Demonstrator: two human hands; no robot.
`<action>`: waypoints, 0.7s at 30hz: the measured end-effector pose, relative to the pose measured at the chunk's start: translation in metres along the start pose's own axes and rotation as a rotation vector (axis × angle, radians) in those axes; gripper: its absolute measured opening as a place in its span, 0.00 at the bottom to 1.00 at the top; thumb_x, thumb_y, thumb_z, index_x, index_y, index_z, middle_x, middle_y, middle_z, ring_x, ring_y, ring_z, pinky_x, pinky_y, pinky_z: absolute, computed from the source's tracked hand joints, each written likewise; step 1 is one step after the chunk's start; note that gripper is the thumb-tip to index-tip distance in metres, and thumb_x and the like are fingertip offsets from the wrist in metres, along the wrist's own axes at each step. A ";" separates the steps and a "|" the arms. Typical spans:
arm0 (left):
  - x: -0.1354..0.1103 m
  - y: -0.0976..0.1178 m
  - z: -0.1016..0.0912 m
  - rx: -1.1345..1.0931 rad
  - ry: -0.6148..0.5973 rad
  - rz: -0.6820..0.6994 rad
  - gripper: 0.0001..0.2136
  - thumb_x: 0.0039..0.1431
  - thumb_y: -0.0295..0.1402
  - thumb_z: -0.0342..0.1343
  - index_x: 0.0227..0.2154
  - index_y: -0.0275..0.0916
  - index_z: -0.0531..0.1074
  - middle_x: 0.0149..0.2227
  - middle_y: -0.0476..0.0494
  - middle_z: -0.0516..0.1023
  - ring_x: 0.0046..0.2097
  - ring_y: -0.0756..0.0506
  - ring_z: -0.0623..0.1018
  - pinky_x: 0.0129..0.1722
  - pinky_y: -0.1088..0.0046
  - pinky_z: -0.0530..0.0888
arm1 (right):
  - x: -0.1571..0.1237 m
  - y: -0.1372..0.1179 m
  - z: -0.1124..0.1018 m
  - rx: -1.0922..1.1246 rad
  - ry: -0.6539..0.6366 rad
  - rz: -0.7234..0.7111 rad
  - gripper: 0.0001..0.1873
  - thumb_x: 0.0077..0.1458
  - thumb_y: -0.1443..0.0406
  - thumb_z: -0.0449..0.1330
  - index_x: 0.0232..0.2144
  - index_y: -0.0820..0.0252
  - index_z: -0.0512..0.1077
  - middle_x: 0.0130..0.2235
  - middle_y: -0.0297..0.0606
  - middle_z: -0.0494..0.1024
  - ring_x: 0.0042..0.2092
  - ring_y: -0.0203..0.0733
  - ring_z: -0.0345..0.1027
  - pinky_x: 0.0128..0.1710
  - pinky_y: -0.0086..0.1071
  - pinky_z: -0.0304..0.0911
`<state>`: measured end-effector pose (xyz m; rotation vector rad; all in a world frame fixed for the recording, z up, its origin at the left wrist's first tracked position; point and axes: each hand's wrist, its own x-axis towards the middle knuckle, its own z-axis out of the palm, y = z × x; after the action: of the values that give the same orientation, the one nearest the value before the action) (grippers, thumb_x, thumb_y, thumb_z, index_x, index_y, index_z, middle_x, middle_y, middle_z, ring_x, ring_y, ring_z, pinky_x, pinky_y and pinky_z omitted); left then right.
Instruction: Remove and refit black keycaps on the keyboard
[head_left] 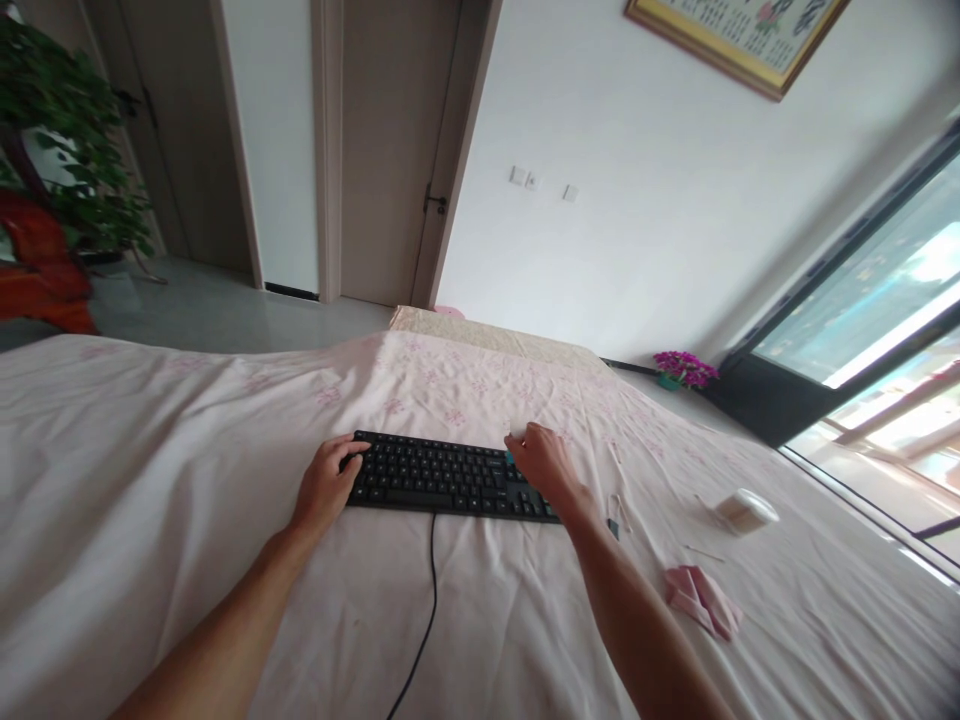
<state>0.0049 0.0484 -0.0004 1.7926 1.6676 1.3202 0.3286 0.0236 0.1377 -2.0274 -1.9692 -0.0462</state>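
A black keyboard [442,474] lies on a pale pink flowered cloth [150,480], its cable [424,620] running toward me. My left hand [326,480] grips the keyboard's left end, thumb on top. My right hand [544,462] rests curled over the right end of the keyboard, pinching a small teal object [510,458] that I cannot make out.
Right of the keyboard lie a thin stick-like tool [615,512], a small white container [745,511] on its side and a folded pink cloth [701,598]. Beyond the covered surface are doors, a potted plant [67,130] at left, purple flowers [684,368] and a large window [885,330] at right.
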 end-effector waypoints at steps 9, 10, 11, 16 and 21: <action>-0.001 -0.001 -0.001 0.007 -0.013 0.001 0.15 0.56 0.37 0.48 0.41 0.41 0.76 0.51 0.43 0.70 0.55 0.42 0.69 0.60 0.63 0.62 | 0.000 -0.027 0.025 0.606 -0.178 -0.194 0.17 0.58 0.56 0.50 0.28 0.61 0.71 0.24 0.33 0.72 0.30 0.37 0.68 0.28 0.26 0.59; -0.001 -0.001 -0.001 0.008 -0.013 0.005 0.15 0.56 0.37 0.48 0.41 0.41 0.76 0.51 0.43 0.70 0.55 0.42 0.69 0.60 0.63 0.62 | -0.001 -0.026 0.024 0.523 -0.180 -0.215 0.17 0.58 0.57 0.51 0.27 0.61 0.71 0.24 0.33 0.72 0.29 0.37 0.68 0.28 0.26 0.58; -0.001 -0.002 0.000 0.009 -0.012 0.009 0.15 0.56 0.37 0.48 0.41 0.41 0.76 0.51 0.43 0.70 0.55 0.42 0.69 0.60 0.63 0.62 | -0.001 -0.024 0.021 0.429 -0.163 -0.223 0.16 0.58 0.58 0.52 0.25 0.61 0.70 0.24 0.34 0.72 0.29 0.37 0.67 0.28 0.26 0.56; 0.000 -0.003 0.000 0.009 -0.007 0.015 0.14 0.57 0.36 0.47 0.41 0.41 0.76 0.51 0.43 0.70 0.55 0.43 0.69 0.60 0.63 0.62 | -0.002 -0.010 0.006 0.037 -0.011 -0.093 0.14 0.55 0.61 0.54 0.22 0.61 0.69 0.28 0.43 0.75 0.31 0.41 0.68 0.29 0.30 0.53; -0.001 -0.003 0.000 0.006 -0.008 0.016 0.15 0.57 0.36 0.47 0.41 0.41 0.76 0.51 0.42 0.70 0.55 0.42 0.69 0.60 0.62 0.62 | -0.001 -0.012 0.008 0.153 -0.002 -0.022 0.20 0.59 0.57 0.48 0.23 0.61 0.72 0.23 0.39 0.75 0.29 0.39 0.68 0.27 0.28 0.52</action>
<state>0.0034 0.0484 -0.0026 1.8160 1.6577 1.3149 0.3157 0.0245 0.1326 -1.9096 -1.9340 0.0984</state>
